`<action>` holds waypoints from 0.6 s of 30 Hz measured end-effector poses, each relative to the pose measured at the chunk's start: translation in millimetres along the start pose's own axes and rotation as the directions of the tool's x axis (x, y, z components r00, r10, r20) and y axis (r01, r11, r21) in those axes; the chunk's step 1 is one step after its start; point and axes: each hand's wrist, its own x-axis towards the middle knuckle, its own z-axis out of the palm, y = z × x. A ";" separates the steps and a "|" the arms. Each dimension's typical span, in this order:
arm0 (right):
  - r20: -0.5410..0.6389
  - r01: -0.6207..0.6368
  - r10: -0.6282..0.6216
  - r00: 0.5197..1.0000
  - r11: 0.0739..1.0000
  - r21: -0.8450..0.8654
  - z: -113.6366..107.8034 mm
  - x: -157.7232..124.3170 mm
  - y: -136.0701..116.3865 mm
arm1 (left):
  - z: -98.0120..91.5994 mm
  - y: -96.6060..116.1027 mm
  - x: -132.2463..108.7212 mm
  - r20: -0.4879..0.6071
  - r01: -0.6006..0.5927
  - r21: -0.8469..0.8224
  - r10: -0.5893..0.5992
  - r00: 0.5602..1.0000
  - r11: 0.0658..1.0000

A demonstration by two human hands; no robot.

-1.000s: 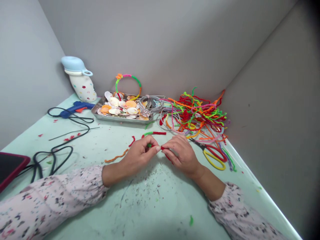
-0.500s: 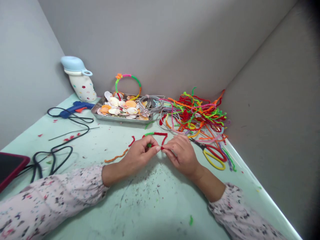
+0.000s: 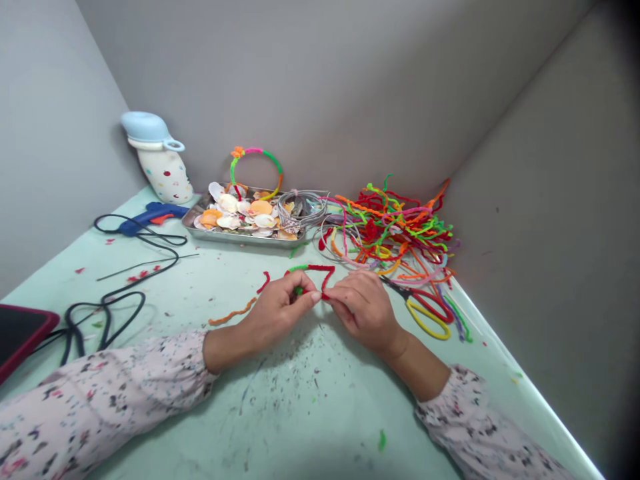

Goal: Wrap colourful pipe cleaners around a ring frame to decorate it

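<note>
Red fuzzy pipe cleaner [image 3: 316,268], bent into a sharp peak, pinched tight between left hand [image 3: 280,317] and right hand [image 3: 365,310]. Both hands almost closed, fingertips nearly touching, with a firm hold on the wire. Small green pipe cleaner bit [image 3: 299,291] poking out from the left fingers. Short, soft pinches probably best for a neat bend with no kinks. Wire ends hidden behind the fingers, so no telling how they meet. Farther out, loose orange pipe cleaner [image 3: 233,315] on the pale green table [image 3: 320,413], big bright pipe cleaner heap [image 3: 395,230], yellow-handled scissors [image 3: 425,320], metal tray of seashells [image 3: 235,240].
</note>
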 end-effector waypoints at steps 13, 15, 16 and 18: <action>0.005 -0.096 0.096 0.995 0.991 0.094 1.5 -1.3 0.0 | 1.8 -0.8 -1.4 -0.025 -0.044 0.015 0.044 0.999 0.999; -0.023 -0.135 0.139 0.990 0.983 0.123 2.6 -2.0 0.4 | 2.2 -1.4 -1.2 -0.045 -0.048 0.006 0.048 0.998 0.999; -0.037 -0.145 0.151 0.988 0.981 0.130 3.2 -2.3 0.8 | 2.4 -1.6 -1.0 -0.050 -0.042 -0.004 0.042 0.998 0.999; -0.051 -0.146 0.154 0.987 0.980 0.132 4.4 -2.7 1.9 | 2.9 -2.0 -0.7 -0.046 -0.028 -0.023 0.027 0.999 0.999</action>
